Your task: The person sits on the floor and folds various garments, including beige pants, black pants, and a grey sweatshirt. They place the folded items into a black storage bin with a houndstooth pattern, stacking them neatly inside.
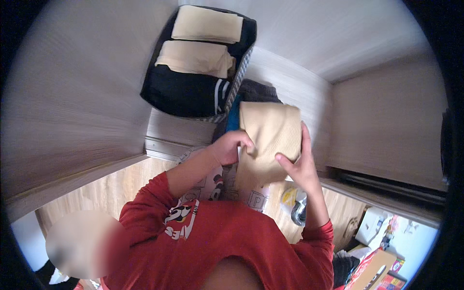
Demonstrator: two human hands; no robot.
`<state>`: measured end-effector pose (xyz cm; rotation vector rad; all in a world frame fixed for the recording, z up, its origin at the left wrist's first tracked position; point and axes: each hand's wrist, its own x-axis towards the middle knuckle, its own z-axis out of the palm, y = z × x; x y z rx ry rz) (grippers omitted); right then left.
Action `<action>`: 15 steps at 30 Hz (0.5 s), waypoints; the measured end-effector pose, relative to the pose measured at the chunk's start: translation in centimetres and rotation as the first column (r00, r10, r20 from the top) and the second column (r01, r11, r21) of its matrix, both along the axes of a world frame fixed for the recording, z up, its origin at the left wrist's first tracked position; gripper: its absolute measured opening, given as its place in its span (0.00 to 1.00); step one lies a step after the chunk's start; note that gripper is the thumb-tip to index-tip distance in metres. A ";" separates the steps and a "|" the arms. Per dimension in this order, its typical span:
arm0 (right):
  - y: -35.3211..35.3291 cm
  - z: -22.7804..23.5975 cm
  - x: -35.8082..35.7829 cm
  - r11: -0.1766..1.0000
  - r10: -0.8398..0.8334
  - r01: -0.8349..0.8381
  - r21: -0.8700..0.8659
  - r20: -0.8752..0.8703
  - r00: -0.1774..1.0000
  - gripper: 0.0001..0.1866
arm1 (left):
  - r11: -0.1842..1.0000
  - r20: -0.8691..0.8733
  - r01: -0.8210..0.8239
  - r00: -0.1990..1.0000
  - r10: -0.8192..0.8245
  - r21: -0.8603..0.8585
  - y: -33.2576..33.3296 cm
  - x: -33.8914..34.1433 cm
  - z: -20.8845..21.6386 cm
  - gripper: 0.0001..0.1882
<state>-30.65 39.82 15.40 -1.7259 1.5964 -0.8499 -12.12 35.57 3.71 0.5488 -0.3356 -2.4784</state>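
Observation:
A folded beige ribbed garment [270, 125] is held up in front of me, between both hands. My left hand [232, 146] grips its left edge, thumb on top and fingers out of sight beneath. On the other side, my right hand [303, 166] clasps the right edge, its thumb across the front face. Up and to the left stands a fabric bin with a checkered side [240, 72]. Two beige folded bundles, a far one [208, 25] and a nearer one [193, 57], lie in it beside a black garment with white stripes [181, 92].
Dark grey folded clothing [261, 90] and a teal piece [233, 116] lie on the shelf behind the held garment. Wooden cabinet walls [87, 96] enclose both sides. Below the cabinet edge, a yellow-and-white container [290, 198] and a cardboard box [377, 270] stand at the right.

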 end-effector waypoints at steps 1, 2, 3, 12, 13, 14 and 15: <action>0.1 -2.0 -1.4 0.979 -0.016 -0.047 0.196 0.305 0.952 0.38 | 0.997 0.002 0.070 0.998 -0.070 0.010 0.2 0.2 0.7 0.20; 0.0 -2.2 -2.6 0.911 0.029 -0.183 0.370 0.386 0.922 0.36 | 0.997 -0.052 0.078 0.996 -0.077 0.012 0.1 0.7 0.7 0.21; 0.4 -2.3 -3.4 0.794 0.042 -0.310 0.524 0.461 0.887 0.35 | 0.995 -0.111 0.097 0.989 -0.095 0.017 0.1 0.8 0.8 0.21; 0.2 -4.9 -1.8 0.779 -0.325 -0.091 0.620 0.523 0.788 0.24 | 0.959 0.052 0.097 0.995 -0.086 -0.268 1.3 1.2 2.6 0.28; 0.0 -5.0 -1.8 0.763 -0.344 -0.092 0.640 0.522 0.780 0.25 | 0.975 0.042 0.095 0.995 -0.088 -0.201 1.4 1.5 2.2 0.28; -0.2 -5.3 -1.9 0.761 -0.321 -0.109 0.639 0.518 0.793 0.29 | 0.985 0.031 0.100 0.995 -0.097 -0.137 1.3 1.7 2.0 0.27; -0.4 -5.7 -2.0 0.766 -0.314 -0.142 0.626 0.558 0.768 0.30 | 0.992 0.020 0.106 0.994 -0.105 -0.073 1.2 1.9 1.8 0.26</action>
